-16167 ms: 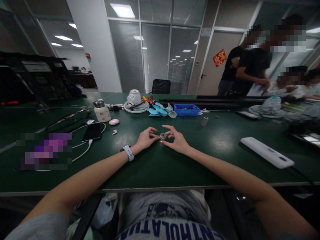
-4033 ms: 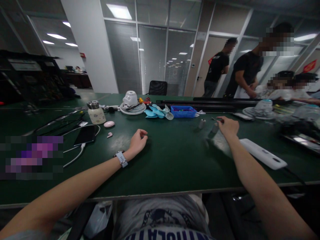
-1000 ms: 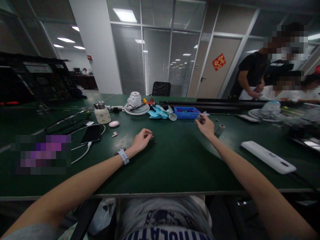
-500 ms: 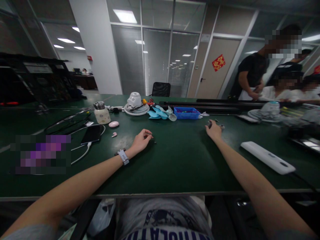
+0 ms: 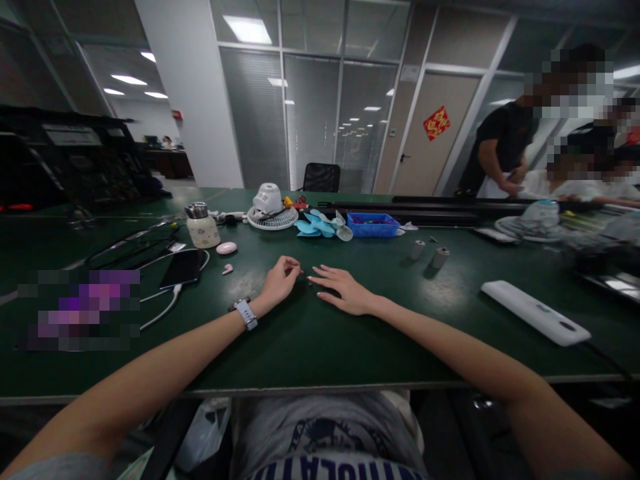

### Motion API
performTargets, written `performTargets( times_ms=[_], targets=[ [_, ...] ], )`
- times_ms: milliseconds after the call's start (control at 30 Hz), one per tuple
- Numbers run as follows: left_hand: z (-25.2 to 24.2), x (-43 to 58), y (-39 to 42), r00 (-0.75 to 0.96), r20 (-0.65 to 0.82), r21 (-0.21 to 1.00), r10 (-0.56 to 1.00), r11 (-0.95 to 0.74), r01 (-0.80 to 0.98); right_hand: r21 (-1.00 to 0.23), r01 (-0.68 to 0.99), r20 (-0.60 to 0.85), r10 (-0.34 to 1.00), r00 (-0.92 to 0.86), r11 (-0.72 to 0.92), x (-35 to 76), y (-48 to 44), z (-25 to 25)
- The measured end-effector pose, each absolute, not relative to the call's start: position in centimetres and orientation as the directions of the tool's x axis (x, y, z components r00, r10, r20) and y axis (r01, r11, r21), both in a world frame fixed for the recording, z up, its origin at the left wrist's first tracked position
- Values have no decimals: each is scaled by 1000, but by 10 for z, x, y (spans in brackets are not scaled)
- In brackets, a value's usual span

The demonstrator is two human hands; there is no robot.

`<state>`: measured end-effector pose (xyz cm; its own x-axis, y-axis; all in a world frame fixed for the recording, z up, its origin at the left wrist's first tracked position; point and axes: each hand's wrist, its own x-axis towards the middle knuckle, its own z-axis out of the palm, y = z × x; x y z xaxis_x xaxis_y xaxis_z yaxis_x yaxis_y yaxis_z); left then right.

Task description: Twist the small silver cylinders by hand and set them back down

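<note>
My left hand, with a watch on its wrist, rests over the green table with its thumb and fingers pinched together. Whatever may be between those fingertips is too small to make out. Facing it from the right is my right hand, fingers stretched out and holding nothing. A tiny dark piece lies on the table between the two hands, close to the right fingertips. Farther right stand two small grey cylinders, apart from my hands, with a small thin piece behind them.
A white power strip lies on the right. At the back are a blue bin, light-blue fan blades and a white fan. To the left are a flask, an earbud, its pink case and a phone.
My right hand has let go of a grey cylinder at the right and moved left and nearer, beside my left hand. Both cylinders now show standing. My left hand has hardly moved.
</note>
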<state>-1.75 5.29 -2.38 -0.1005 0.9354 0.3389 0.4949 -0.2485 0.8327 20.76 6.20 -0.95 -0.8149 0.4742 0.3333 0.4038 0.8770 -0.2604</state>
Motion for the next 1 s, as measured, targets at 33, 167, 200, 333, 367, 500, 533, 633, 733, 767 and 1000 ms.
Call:
performTargets(
  times_ms=[33, 167, 200, 333, 367, 500, 533, 633, 733, 767, 1000],
  targets=[
    [-25, -17, 53, -105, 345, 831, 933, -251, 496, -273, 382, 316, 458, -831, 883, 204, 60, -11],
    [-28, -18, 56, -93, 348, 835, 933, -264, 483, -282, 342, 327, 425, -844, 897, 198, 61, -14],
    [-29, -19, 57, -86, 347, 834, 934, -266, 484, -281, 340, 354, 426, -833, 898, 198, 62, -16],
    [-30, -20, 57, -69, 350, 817, 934, -268, 510, -284, 372, 469, 466, -750, 884, 198, 61, -20],
    [-29, -20, 57, -66, 349, 815, 935, -267, 513, -279, 387, 489, 477, -730, 879, 201, 63, -18],
    [-27, -20, 55, -72, 333, 824, 940, -253, 506, -249, 542, 648, 554, -523, 803, 241, 89, 8],
    [-27, -21, 55, -74, 328, 826, 942, -249, 505, -257, 614, 701, 581, -413, 747, 259, 100, 17],
    [-27, -21, 56, -74, 325, 828, 943, -246, 503, -306, 827, 785, 617, -61, 471, 323, 137, 39],
    [-27, -21, 56, -74, 324, 830, 943, -246, 501, -344, 915, 743, 658, 127, 212, 379, 163, 38],
    [-26, -21, 55, -72, 322, 831, 944, -245, 500, -346, 926, 717, 679, 156, 153, 392, 167, 34],
    [-24, -20, 53, -69, 307, 819, 949, -226, 528, -381, 918, 664, 723, 191, 108, 416, 176, 9]
  ],
)
